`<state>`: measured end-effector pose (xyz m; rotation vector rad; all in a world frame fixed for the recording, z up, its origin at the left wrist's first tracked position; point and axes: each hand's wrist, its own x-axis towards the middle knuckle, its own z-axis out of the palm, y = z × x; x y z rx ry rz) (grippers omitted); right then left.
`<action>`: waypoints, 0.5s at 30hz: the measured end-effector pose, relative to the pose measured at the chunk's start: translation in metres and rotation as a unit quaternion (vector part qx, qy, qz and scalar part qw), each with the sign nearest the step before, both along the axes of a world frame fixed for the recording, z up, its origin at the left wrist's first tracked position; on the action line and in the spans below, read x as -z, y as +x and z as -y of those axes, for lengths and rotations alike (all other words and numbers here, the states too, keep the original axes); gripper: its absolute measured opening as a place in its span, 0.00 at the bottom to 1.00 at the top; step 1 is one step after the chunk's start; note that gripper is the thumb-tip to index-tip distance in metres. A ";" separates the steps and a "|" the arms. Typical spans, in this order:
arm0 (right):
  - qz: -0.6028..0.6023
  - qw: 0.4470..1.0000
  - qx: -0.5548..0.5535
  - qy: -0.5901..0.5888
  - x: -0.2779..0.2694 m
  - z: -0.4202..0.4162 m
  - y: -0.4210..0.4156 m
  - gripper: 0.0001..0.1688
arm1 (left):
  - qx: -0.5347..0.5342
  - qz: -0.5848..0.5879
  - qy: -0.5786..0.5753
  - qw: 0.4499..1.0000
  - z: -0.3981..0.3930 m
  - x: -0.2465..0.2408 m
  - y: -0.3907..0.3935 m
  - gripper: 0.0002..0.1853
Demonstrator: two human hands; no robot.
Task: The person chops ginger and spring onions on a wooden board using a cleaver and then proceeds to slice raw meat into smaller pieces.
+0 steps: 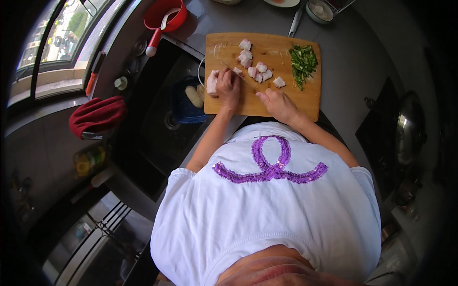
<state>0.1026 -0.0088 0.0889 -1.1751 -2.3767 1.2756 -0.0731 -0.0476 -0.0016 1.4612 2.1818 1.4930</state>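
Note:
On a wooden cutting board (pixel 261 103), my left hand (pixel 228 87) presses down with bent fingers on a slab of pale, fatty raw meat (pixel 212 84); the hand hides part of the slab. My right hand (pixel 281 103) grips a kitchen knife (pixel 247 81), whose thin blade is seen nearly edge-on and slants up-left past my left fingertips. One small meat piece (pixel 238 70) lies against the blade. Beyond it, several cut meat chunks (pixel 260 71) are scattered across the board, with one chunk (pixel 279 82) apart to the right. Sliced green peppers (pixel 303 65) form a pile at the board's right side.
Left of the board is a dark sink (pixel 150 107) holding a blue basin (pixel 182 103) with pale oblong vegetables (pixel 193 96). A red pot (pixel 173 21) stands beyond it. Behind the board are a bowl (pixel 319 12) and a metal handle (pixel 295 23). A lidded pan (pixel 409 125) sits right.

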 end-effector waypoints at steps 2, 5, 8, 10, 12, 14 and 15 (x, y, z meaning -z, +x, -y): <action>0.015 1.000 -0.004 0.002 -0.003 -0.001 0.000 0.27 | 0.002 -0.007 -0.010 1.000 0.001 0.003 -0.001 0.08; 0.025 1.000 -0.008 0.002 -0.001 -0.002 -0.002 0.27 | 0.008 -0.027 -0.010 1.000 0.000 0.003 -0.003 0.08; 0.030 1.000 -0.007 -0.004 0.005 -0.001 -0.003 0.26 | 0.006 -0.040 -0.006 0.999 0.000 0.000 -0.001 0.07; 0.019 1.000 -0.008 -0.012 0.007 -0.002 -0.005 0.25 | 0.009 -0.042 -0.002 0.999 -0.001 0.002 -0.003 0.07; 0.012 1.000 -0.009 -0.025 0.005 -0.004 -0.007 0.26 | 0.008 -0.035 -0.009 0.999 0.000 0.001 -0.002 0.07; 0.004 0.999 -0.023 -0.034 0.007 -0.007 -0.010 0.27 | 0.008 -0.030 -0.009 0.999 -0.001 0.002 -0.002 0.06; -0.001 0.999 -0.037 -0.037 0.013 -0.011 -0.012 0.27 | 0.008 -0.028 -0.006 1.000 -0.001 0.002 -0.002 0.06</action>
